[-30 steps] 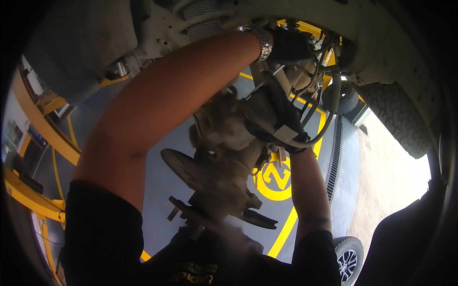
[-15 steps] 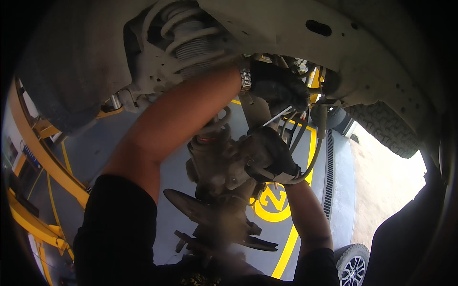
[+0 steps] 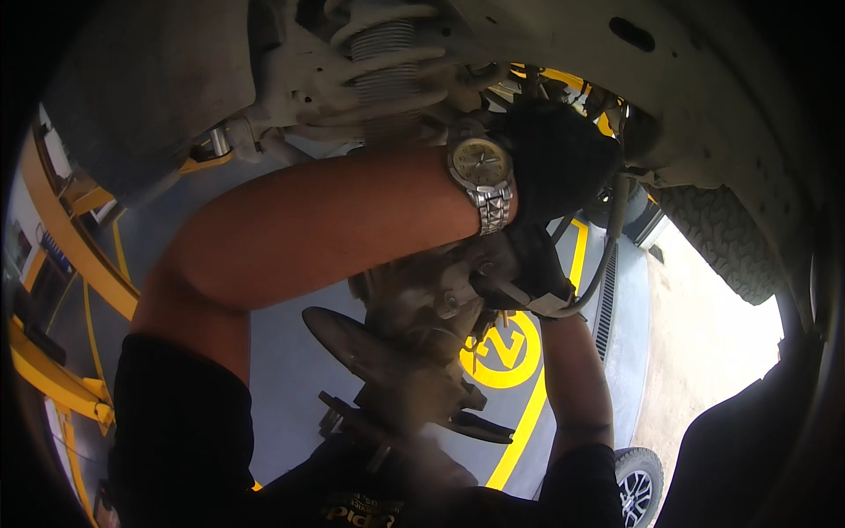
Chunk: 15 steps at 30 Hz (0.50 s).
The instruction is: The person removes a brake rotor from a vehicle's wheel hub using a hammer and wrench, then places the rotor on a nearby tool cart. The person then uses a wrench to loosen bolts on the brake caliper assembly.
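My left hand (image 3: 563, 158), in a black glove, reaches across beneath the wheel arch beside the hoses. It looks curled, but its back hides the fingers and whatever they grip. Below it, my right hand (image 3: 533, 261), also black-gloved, is against the steering knuckle (image 3: 431, 295); my left wrist and glove cover its fingers. A wristwatch (image 3: 480, 163) with a metal band sits on my left wrist. Beside my right wrist curves a black hose (image 3: 601, 286). The thin silver rod seen between the hands earlier is hidden.
A coil spring (image 3: 385, 62) and the vehicle's underbody (image 3: 546, 40) hang overhead. Below the knuckle protrudes a curved dark plate (image 3: 339, 341). Yellow lift arms (image 3: 66, 378) stand at left. One tire (image 3: 722, 238) hangs at right; a loose wheel (image 3: 635, 488) is on the floor.
My left forearm has swung lower and turned, bringing the watch face into view, and its hand has shifted right. The silver rod has gone out of sight. The view has shifted slightly.
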Tool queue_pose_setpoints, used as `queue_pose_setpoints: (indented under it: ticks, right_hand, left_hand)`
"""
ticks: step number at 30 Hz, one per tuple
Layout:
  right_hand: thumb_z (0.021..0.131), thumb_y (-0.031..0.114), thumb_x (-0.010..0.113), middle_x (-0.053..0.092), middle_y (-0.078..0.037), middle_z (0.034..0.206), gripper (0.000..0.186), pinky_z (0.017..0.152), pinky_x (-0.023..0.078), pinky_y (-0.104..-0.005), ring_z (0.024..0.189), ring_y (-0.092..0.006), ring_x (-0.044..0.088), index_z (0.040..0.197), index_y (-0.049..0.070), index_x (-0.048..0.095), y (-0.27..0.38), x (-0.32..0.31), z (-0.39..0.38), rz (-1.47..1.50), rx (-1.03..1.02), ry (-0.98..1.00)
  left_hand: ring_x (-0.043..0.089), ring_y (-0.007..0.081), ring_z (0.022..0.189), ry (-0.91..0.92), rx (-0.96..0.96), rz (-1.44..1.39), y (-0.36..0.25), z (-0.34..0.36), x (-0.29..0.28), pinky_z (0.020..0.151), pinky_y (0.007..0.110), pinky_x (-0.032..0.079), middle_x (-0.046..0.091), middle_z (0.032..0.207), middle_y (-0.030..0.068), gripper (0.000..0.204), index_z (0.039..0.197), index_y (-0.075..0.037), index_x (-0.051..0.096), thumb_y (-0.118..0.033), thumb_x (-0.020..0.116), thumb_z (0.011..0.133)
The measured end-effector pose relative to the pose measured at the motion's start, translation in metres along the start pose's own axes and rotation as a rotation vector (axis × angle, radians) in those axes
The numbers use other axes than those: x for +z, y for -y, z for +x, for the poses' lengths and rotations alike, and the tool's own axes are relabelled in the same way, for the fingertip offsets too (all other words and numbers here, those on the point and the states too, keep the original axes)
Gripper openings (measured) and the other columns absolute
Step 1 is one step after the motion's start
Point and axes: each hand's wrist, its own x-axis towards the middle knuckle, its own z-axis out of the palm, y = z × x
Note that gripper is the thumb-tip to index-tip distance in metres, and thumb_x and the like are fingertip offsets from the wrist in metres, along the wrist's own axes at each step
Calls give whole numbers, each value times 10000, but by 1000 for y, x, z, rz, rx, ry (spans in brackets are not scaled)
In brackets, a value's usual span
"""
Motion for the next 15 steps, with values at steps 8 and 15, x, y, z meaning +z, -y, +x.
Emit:
queue_pose_setpoints:
  ticks: [8,15]
  right_hand:
    - [643,148,757,570,-215,1159,514,925,451,-433,1060,-390,563,1105,-14,601,1,5,1,-71,-38,-34]
    - [668,251,765,567,-180,1189,638,953,421,-459,1134,-391,521,1239,54,558,-10,-7,-22,63,122,74]
  left_hand:
    - [636,145,825,617,-624,-1822,38,1,12,764,314,517,653,920,58,328,1122,-56,588,-312,612,919]
    - [628,193,726,697,-255,-1257,17,31,20,685,348,501,665,809,83,247,934,-65,685,-300,615,905]
